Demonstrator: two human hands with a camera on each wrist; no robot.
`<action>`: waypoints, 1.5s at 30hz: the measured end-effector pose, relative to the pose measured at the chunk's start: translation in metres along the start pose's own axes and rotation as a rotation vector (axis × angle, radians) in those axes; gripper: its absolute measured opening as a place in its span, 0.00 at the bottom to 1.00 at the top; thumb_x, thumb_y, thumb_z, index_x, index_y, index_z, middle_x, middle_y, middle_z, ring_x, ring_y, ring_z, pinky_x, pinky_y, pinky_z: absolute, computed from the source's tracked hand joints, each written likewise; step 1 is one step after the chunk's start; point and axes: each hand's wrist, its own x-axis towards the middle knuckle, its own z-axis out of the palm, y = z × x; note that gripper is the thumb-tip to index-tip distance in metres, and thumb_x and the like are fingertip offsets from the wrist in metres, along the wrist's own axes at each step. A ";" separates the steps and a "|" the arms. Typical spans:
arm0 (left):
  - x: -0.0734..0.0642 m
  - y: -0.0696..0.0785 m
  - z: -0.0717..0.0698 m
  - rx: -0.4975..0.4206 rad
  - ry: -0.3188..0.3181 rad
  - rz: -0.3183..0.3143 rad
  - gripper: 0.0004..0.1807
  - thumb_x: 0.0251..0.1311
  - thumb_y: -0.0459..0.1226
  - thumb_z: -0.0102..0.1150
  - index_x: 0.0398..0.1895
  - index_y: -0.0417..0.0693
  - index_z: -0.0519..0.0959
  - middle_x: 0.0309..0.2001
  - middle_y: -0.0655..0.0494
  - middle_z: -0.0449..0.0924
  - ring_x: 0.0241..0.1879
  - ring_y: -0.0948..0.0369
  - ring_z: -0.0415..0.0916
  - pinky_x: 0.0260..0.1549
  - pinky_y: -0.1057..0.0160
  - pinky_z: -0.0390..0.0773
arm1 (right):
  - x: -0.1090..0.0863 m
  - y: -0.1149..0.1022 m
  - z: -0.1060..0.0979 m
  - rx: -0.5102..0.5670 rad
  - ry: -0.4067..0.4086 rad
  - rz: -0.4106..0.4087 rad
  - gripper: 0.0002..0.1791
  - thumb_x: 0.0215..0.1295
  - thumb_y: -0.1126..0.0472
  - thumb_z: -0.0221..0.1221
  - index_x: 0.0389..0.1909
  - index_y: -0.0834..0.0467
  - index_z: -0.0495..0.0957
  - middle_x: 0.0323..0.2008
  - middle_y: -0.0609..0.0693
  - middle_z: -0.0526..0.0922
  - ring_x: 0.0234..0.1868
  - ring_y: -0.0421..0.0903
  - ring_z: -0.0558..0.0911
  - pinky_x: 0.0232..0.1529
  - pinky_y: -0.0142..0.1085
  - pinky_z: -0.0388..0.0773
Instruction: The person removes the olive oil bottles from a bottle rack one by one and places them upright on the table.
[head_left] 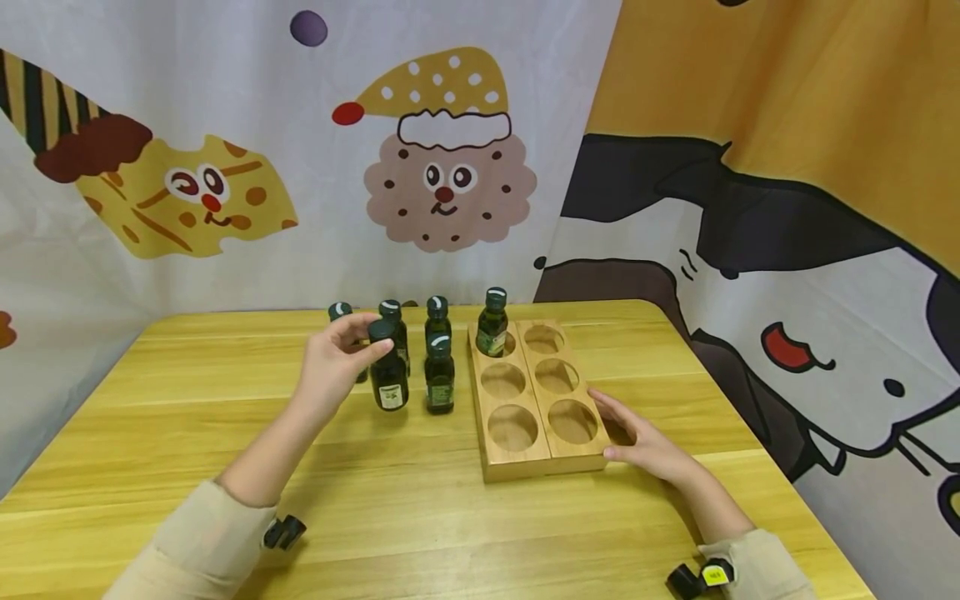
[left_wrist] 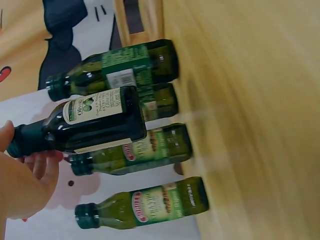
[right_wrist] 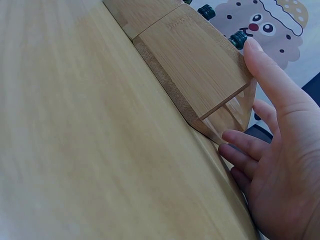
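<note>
My left hand [head_left: 341, 358] pinches a dark olive oil bottle [head_left: 389, 379] by its cap, thumb on one side and fingers on the other. In the left wrist view this bottle [left_wrist: 95, 120] is nearest the camera, its base seemingly lifted off the table. Several similar green bottles [head_left: 439, 379] stand close around it. To their right lies a wooden holder [head_left: 543, 446] with two rows of round holes. One bottle [head_left: 492, 325] stands in its far left hole. My right hand [head_left: 645, 442] touches the holder's near right corner with thumb and fingers extended, seen also in the right wrist view.
The wooden table [head_left: 360, 517] extends beneath everything. A curtain [head_left: 300, 275] printed with cartoon figures hangs behind its far edge and along the right side. Both sleeves carry small black devices [head_left: 285, 532].
</note>
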 end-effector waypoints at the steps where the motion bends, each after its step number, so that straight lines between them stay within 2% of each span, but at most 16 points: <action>1: 0.000 -0.002 0.000 -0.001 0.000 -0.008 0.20 0.54 0.38 0.71 0.49 0.44 0.79 0.37 0.52 0.81 0.37 0.58 0.78 0.30 0.67 0.75 | 0.000 0.000 0.000 0.000 0.001 0.001 0.45 0.60 0.63 0.65 0.75 0.45 0.52 0.69 0.57 0.61 0.65 0.45 0.64 0.60 0.30 0.61; 3: -0.001 -0.006 0.001 -0.004 -0.004 -0.021 0.20 0.54 0.38 0.70 0.49 0.43 0.79 0.37 0.52 0.81 0.37 0.59 0.78 0.30 0.68 0.76 | 0.000 0.000 0.000 0.004 0.000 0.000 0.45 0.60 0.63 0.65 0.75 0.46 0.52 0.69 0.57 0.61 0.65 0.46 0.64 0.60 0.31 0.61; 9: -0.003 -0.015 0.002 -0.008 -0.025 -0.046 0.20 0.54 0.37 0.70 0.50 0.40 0.79 0.38 0.50 0.81 0.38 0.59 0.78 0.39 0.69 0.78 | 0.000 -0.001 0.000 0.007 0.001 0.006 0.45 0.61 0.64 0.64 0.75 0.45 0.52 0.69 0.56 0.61 0.65 0.46 0.64 0.60 0.31 0.60; 17: -0.006 -0.021 0.003 -0.024 -0.053 -0.036 0.21 0.54 0.36 0.70 0.50 0.38 0.78 0.41 0.45 0.81 0.42 0.54 0.77 0.41 0.69 0.77 | 0.000 -0.001 0.000 0.004 0.004 0.005 0.45 0.61 0.64 0.64 0.75 0.45 0.52 0.69 0.56 0.61 0.65 0.43 0.64 0.60 0.29 0.59; 24: -0.007 -0.030 0.003 0.008 -0.073 -0.037 0.21 0.55 0.36 0.69 0.52 0.39 0.77 0.43 0.45 0.81 0.43 0.57 0.77 0.42 0.70 0.77 | 0.000 -0.001 0.000 0.009 -0.002 -0.001 0.45 0.61 0.63 0.64 0.75 0.47 0.52 0.69 0.57 0.61 0.65 0.47 0.64 0.60 0.30 0.60; 30: -0.006 -0.036 0.003 0.013 -0.067 -0.027 0.21 0.55 0.36 0.69 0.51 0.40 0.78 0.42 0.46 0.81 0.44 0.52 0.77 0.42 0.69 0.77 | 0.000 0.000 0.000 0.008 0.001 0.006 0.45 0.60 0.63 0.65 0.75 0.45 0.52 0.69 0.56 0.61 0.65 0.44 0.64 0.60 0.29 0.60; 39: -0.006 -0.038 0.003 0.017 -0.072 -0.015 0.21 0.55 0.37 0.69 0.51 0.40 0.78 0.41 0.47 0.80 0.44 0.52 0.76 0.41 0.70 0.78 | 0.001 0.000 -0.001 0.015 0.000 -0.004 0.45 0.60 0.63 0.65 0.75 0.46 0.52 0.69 0.56 0.60 0.65 0.43 0.64 0.60 0.29 0.60; 45: -0.004 -0.035 0.001 0.032 -0.087 -0.006 0.24 0.56 0.39 0.69 0.55 0.40 0.76 0.48 0.47 0.80 0.47 0.56 0.75 0.43 0.69 0.76 | 0.001 -0.001 0.000 0.009 0.004 0.001 0.45 0.60 0.62 0.65 0.75 0.46 0.52 0.69 0.56 0.61 0.65 0.42 0.64 0.60 0.30 0.60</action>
